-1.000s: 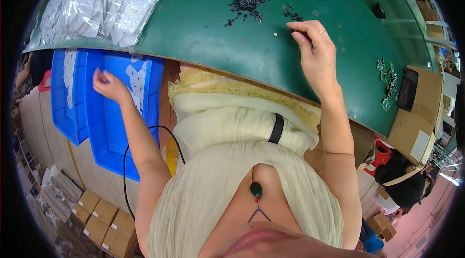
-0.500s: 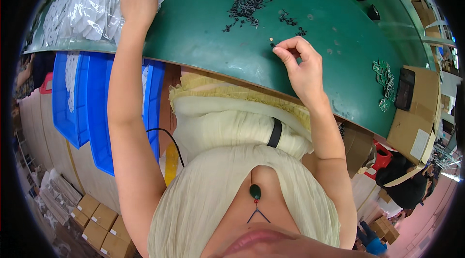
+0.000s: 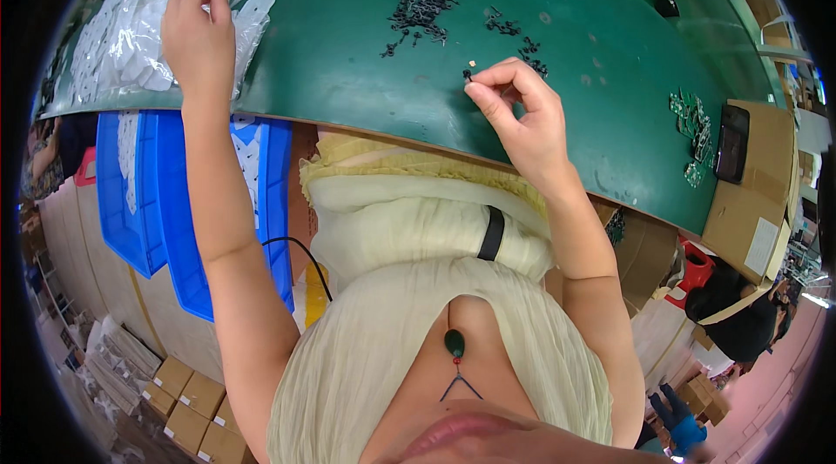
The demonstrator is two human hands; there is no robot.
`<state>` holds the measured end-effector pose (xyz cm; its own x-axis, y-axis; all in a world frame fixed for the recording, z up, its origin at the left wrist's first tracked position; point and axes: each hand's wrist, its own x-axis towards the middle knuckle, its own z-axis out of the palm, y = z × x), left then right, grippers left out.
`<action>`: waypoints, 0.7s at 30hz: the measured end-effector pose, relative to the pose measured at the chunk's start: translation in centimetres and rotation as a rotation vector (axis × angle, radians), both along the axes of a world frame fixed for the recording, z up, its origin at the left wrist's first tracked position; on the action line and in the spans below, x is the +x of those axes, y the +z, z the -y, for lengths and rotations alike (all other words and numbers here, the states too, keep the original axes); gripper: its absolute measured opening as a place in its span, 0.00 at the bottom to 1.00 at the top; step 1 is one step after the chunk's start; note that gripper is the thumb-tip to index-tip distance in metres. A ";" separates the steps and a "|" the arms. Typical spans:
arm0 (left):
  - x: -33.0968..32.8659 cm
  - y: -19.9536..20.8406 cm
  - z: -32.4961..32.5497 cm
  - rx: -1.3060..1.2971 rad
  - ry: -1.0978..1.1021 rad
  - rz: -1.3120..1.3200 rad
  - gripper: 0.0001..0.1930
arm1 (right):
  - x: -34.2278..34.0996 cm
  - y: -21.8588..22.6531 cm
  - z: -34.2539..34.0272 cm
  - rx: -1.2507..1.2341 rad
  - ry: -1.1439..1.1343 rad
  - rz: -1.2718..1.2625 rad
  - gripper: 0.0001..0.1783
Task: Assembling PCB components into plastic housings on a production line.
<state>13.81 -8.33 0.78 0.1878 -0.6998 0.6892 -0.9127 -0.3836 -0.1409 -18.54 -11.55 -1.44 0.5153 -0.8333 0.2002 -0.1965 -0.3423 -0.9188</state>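
Observation:
At the far left, my left hand (image 3: 200, 42) is over a heap of clear plastic bags (image 3: 122, 37) with flat white pieces in them. Its thumb and fingertips are pinched together on the film of a bag. Beside that hand, a white flat piece (image 3: 259, 7) shows at the heap's right edge. Over the green table (image 3: 348, 55), my right hand (image 3: 527, 111) pinches a small black part (image 3: 468, 76) between thumb and forefinger. A tiny pale piece (image 3: 472, 63) shows just beyond it. Farther back lies a pile of similar small black parts (image 3: 422, 3).
Smaller groups of black parts (image 3: 502, 23) lie right of the pile. Green circuit boards (image 3: 692, 129) sit at the right, next to a dark tray (image 3: 732, 144) and a cardboard box (image 3: 753, 194). Blue bins (image 3: 178, 229) stand below the table's left edge.
My left hand has moved left and a little nearer over the bags, its fingers now pinched on film. My right hand, still holding the black part, has shifted slightly left in the picture.

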 end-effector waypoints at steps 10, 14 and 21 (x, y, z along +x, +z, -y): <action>-14.8 -3.5 -4.3 -0.045 -0.627 -1.949 0.08 | 2.0 1.5 -0.9 0.006 0.104 0.042 0.02; -17.1 -2.9 -4.7 0.007 -0.588 -2.074 0.10 | 1.9 0.5 -0.9 0.021 0.083 -0.026 0.04; -17.7 -3.4 -5.1 0.008 -0.679 -1.882 0.06 | 1.2 0.6 -0.8 0.010 0.056 -0.172 0.05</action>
<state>-3.94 -3.19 -2.65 0.2901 -0.9568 -0.0213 0.1398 0.0204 0.9900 -17.31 -10.70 -0.82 0.5872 -0.8037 0.0965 -0.3323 -0.3481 -0.8766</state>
